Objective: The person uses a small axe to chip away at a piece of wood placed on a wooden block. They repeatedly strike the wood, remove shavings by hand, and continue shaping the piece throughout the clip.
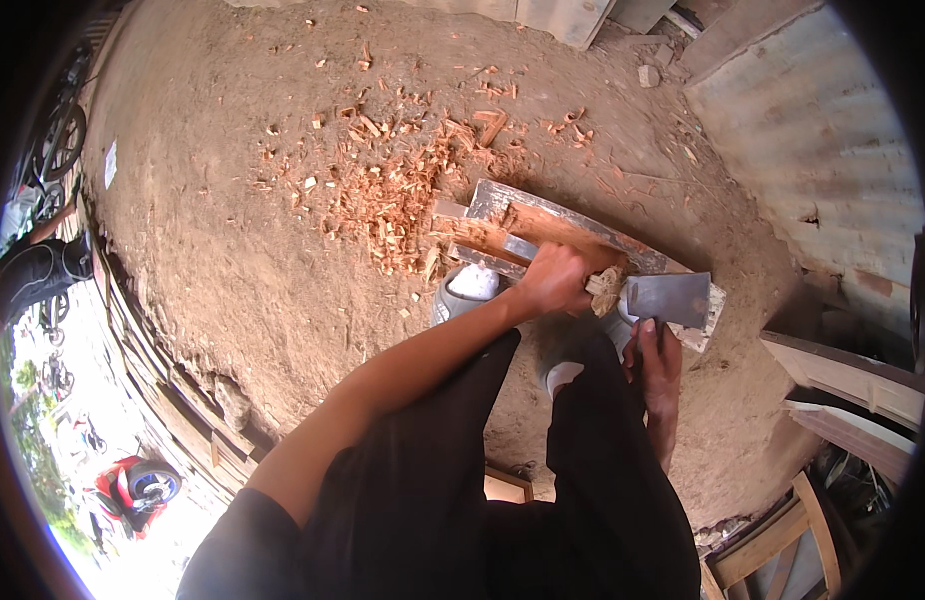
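Observation:
My left hand (558,280) is closed around a chisel. Its flat metal blade (520,247) points up and left over the wood, and its frayed wooden handle end (605,289) sticks out on the right of my fist. In my right hand (658,355) is a flat, rectangular metal cleaver (671,299), held beside that handle end with a small gap. Under both hands lies a long wooden workpiece (583,228) with a reddish hollowed face and pale, worn edges. My feet are beside it, one in a grey shoe (465,292).
Reddish wood shavings and chips (398,195) are scattered over the dirt floor (233,230) beyond the workpiece. A corrugated metal sheet (813,150) stands at the right, above a wooden drawer-like box (848,370). A wooden frame (783,545) leans at the lower right. Motorbikes and another person (45,270) are at the far left.

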Tool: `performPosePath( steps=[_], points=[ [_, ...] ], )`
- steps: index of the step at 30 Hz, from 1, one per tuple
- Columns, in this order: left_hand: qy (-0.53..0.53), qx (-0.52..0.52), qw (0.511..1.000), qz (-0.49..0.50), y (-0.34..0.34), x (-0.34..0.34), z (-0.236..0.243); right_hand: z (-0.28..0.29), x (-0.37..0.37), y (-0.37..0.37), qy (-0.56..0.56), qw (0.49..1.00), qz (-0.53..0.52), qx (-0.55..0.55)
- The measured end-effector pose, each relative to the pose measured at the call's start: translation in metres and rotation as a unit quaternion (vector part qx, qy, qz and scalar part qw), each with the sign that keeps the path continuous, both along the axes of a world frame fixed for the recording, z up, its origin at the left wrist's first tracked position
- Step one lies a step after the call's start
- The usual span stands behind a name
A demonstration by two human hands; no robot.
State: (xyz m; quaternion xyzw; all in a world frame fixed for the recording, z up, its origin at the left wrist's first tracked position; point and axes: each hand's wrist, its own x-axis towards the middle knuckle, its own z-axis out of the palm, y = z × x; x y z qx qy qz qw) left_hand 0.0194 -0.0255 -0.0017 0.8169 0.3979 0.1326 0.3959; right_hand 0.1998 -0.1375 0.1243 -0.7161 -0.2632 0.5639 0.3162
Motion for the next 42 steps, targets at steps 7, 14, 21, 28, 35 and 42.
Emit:
performPosePath(
  steps=[7, 14, 21, 28, 35, 42],
  points=[
    [-0.040, -0.006, 0.999, 0.014, 0.001, 0.002, 0.005, -0.026, -0.012, -0.008, -0.201, 0.962, 0.056, 0.176],
    [-0.012, 0.008, 0.999, 0.033, 0.002, 0.000, 0.003, -0.010, -0.005, 0.000, -0.045, 0.997, -0.007, 0.067],
    [-0.051, -0.015, 0.998, 0.046, 0.004, -0.001, 0.015, 0.003, 0.000, 0.007, -0.124, 0.988, 0.089, 0.009],
    [-0.056, -0.014, 0.996, 0.071, 0.006, 0.005, 0.015, -0.014, -0.003, 0.008, -0.155, 0.982, 0.095, 0.060],
    [-0.059, -0.011, 0.995, 0.081, 0.005, 0.007, 0.010, -0.024, -0.006, 0.012, -0.170, 0.975, 0.089, 0.109],
    [-0.062, -0.004, 0.992, 0.106, 0.007, 0.009, 0.009, -0.013, -0.001, 0.016, -0.085, 0.995, 0.015, 0.058]
  ],
)
